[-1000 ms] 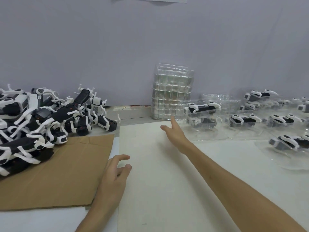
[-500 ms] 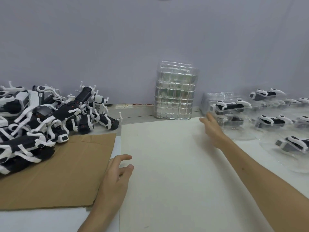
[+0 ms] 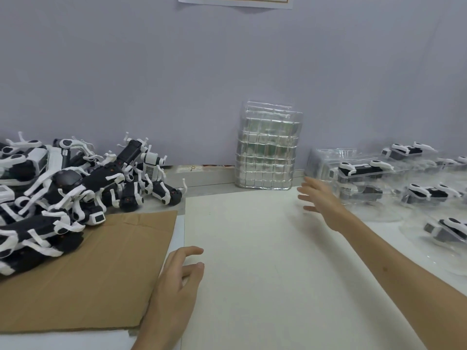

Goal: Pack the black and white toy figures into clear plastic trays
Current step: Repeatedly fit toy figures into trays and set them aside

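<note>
Dozens of black and white toy figures (image 3: 63, 193) heaped well left of the stack of empty clear trays (image 3: 267, 152), partly on brown cardboard (image 3: 88, 274); filled trays (image 3: 364, 173) spread right of that stack. Right hand (image 3: 321, 200) open, fingers spread, just right of the stack beside the nearest filled trays, blurred, contact impossible to judge. Left hand (image 3: 179, 271) in front of the stack, loosely curled, holding nothing. Likely risks: toppling the light piled trays with a fast sweep, or snagging the figures' thin white limbs. No readable writing anywhere; wall sheet (image 3: 235, 1) cropped.
</note>
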A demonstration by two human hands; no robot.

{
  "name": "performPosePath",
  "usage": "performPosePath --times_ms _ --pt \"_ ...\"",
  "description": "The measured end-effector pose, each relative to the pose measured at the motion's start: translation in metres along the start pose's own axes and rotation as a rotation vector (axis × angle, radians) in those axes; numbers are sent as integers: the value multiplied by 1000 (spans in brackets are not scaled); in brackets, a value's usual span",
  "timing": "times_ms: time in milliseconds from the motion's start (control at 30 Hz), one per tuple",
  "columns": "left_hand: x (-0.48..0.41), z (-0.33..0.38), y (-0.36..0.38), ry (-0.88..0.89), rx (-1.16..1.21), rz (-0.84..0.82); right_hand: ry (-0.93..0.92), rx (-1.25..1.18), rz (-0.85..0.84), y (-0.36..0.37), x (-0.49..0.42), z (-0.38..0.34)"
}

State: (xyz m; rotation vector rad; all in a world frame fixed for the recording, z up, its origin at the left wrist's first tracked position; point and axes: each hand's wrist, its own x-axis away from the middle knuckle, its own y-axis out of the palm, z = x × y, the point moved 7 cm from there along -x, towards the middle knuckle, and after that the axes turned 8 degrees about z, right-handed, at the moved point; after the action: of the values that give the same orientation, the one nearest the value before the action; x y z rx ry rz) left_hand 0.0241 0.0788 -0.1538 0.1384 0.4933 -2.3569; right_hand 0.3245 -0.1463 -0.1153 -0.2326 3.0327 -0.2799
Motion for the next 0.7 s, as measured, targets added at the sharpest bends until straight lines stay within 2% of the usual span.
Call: performPosePath --times_ms 100,233,367,433,533,633,700 --pt "-1 1 1 63 -33 13 -194 97 -8 17 3 -39" --pt "3 15 7 272 -177 -12 -559 242 147 32 2 -120" --pt "3 17 25 424 -603 -148 -829 642 202 53 -16 -179" --pt "0 19 29 458 -697 -178 -863 859 199 64 -31 -191" --pt "-2 28 31 587 -702 -81 -852 1081 200 75 -56 -197" --pt "-4 34 29 564 -713 -130 -743 1167 179 78 -78 -195" --pt "-6 37 25 582 -726 -85 -705 1165 179 79 -88 -193"
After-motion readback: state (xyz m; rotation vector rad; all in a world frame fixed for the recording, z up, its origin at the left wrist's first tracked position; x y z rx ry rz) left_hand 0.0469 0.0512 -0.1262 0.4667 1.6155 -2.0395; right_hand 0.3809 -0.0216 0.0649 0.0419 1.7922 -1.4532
